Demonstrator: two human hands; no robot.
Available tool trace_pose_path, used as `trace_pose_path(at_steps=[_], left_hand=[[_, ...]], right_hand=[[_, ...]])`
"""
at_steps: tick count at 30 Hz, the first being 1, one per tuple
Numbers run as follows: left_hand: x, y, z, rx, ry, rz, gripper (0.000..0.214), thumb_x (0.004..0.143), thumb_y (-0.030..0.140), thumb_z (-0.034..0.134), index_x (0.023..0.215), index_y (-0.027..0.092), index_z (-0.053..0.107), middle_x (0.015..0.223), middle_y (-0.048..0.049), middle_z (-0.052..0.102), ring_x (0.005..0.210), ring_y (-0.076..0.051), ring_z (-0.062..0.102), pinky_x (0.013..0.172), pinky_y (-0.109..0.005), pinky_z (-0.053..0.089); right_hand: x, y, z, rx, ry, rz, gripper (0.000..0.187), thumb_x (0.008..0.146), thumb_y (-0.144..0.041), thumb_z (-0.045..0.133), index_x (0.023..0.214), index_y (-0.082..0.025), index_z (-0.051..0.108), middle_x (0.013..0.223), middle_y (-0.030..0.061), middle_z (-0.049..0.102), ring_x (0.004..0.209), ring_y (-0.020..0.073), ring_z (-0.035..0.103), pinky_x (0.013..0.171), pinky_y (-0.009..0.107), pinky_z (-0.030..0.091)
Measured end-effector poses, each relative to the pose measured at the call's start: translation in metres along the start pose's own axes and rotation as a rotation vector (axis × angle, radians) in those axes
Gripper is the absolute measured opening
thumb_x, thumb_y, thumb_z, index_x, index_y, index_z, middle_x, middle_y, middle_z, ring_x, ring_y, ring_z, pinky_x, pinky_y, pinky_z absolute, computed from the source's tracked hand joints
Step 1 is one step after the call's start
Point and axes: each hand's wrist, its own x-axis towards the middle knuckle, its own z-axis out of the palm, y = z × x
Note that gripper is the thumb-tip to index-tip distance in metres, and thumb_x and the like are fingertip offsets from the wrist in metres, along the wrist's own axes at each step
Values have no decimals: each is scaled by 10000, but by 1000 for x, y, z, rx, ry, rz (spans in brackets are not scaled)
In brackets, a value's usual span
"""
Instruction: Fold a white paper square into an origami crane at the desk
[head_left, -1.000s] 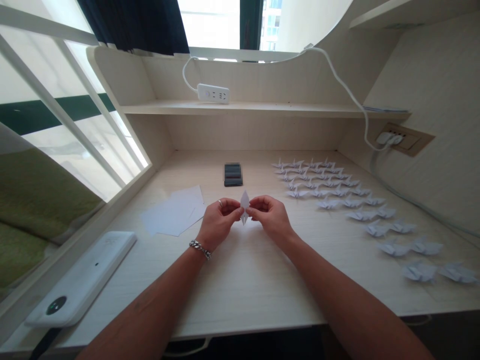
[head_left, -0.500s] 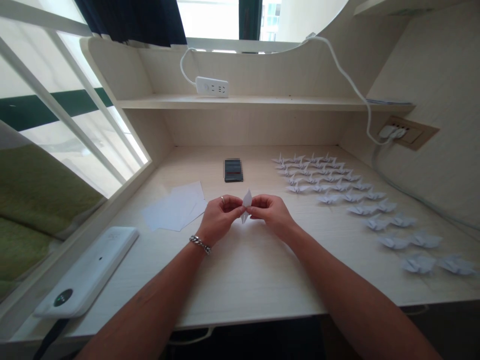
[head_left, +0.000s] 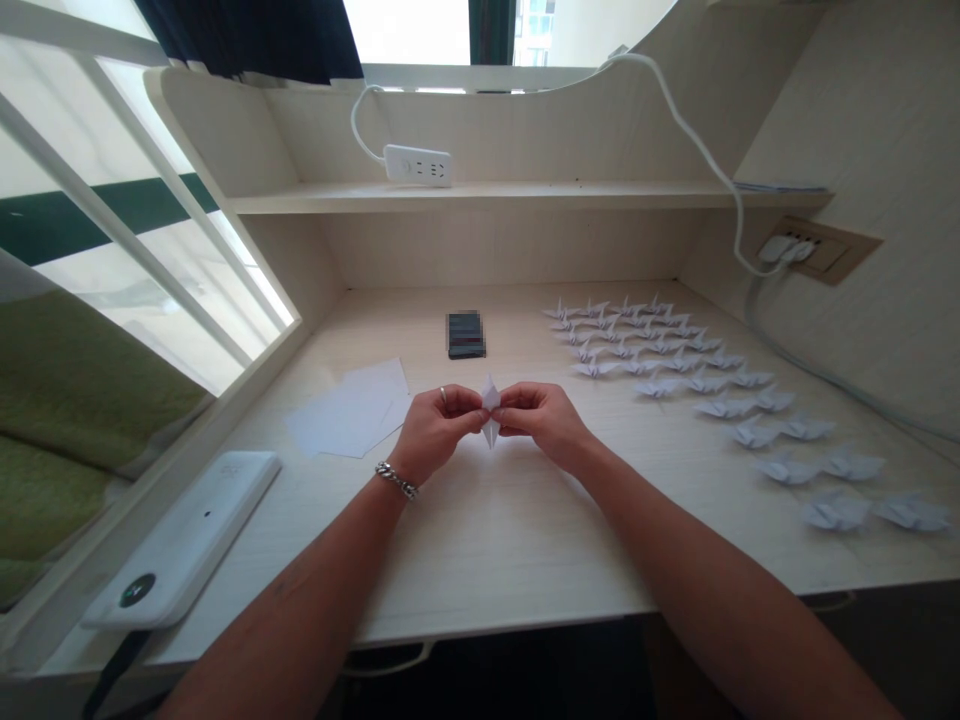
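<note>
A small folded white paper (head_left: 490, 396), pointed at top and bottom, is held upright just above the desk. My left hand (head_left: 442, 424), with a ring and a chain bracelet, pinches its left edge between thumb and fingers. On the opposite edge, my right hand (head_left: 544, 418) grips it in the same way. Fingertips cover the middle of the paper. Loose white paper sheets (head_left: 352, 410) lie overlapping to the left of my hands. Several rows of folded paper cranes (head_left: 660, 345) stand on the right side.
A dark, blurred-out flat object (head_left: 466, 334) lies behind my hands. At the left front is a white lamp-like device (head_left: 187, 535) with a dark cord. A power strip (head_left: 418, 166) sits on the shelf (head_left: 487, 197). Cables run to the wall socket (head_left: 817, 248).
The folded paper has turned slightly, now more upright and facing me, still pinched by both hands. The whole view has shifted a little; nothing else has moved.
</note>
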Motion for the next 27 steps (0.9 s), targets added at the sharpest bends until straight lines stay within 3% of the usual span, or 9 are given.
trace_pose_path(at_steps=[6,11,17,22,27], left_hand=[[-1,-2,-1,-140,-49,-16,115,650,198,765,734,148,704,670,-15,686,634,-125,621,646,-266,522],[-1,0,-2,-5,-29,24,74,640,150,738,711,150,716,665,-26,698,629,-134,628,645,-257,515],[0,1,-1,92,8,27,99,620,166,745,717,153,730,677,-34,707,629,-139,633,646,-258,514],[0,0,1,-34,15,-68,175,637,256,757,755,129,725,677,-48,701,643,-158,645,684,-311,542],[1,-2,1,8,40,-92,211,597,265,796,741,125,731,693,-52,710,632,-147,640,664,-290,536]], right_hand=[[-1,-1,-2,91,-16,23,213,539,-233,806,723,-155,733,646,14,693,628,162,664,693,369,563],[-2,-5,-2,104,-74,53,185,628,-276,751,751,-140,727,685,44,698,674,185,675,689,358,561],[0,-3,0,-27,30,20,204,579,-269,785,720,-144,706,666,12,679,613,138,638,635,300,554],[2,2,-2,-160,33,-77,202,624,-283,750,759,-138,708,686,24,687,641,150,642,651,310,553],[4,5,-4,-226,19,-107,183,664,-279,722,778,-137,707,712,37,697,665,172,660,665,331,560]])
